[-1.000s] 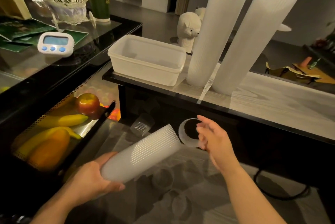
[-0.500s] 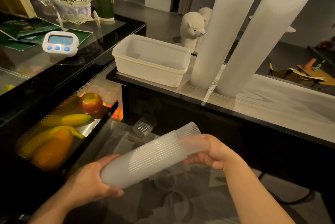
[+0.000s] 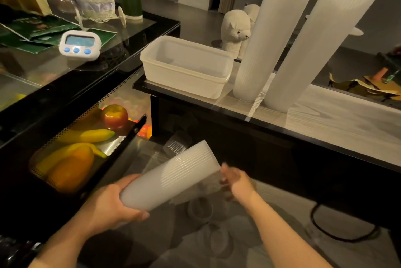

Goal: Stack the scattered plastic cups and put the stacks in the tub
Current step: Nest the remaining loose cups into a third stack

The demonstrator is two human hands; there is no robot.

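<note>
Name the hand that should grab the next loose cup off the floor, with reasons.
Right. The left hand grips the cup stack by its base, while the right hand appears to hold nothing and hovers just above a loose cup.

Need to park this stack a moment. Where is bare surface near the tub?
Open tabletop lies right of the two tall stacks. The tub itself holds nothing. Tub and stacks sit crowded together; the floor below carries loose cups.

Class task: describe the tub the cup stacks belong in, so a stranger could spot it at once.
Start at the pale wood-grain table. On its left corner sits the tub, left of two tall cup stacks. It alone is a low, rectangular, translucent white box, open-topped and empty.
</note>
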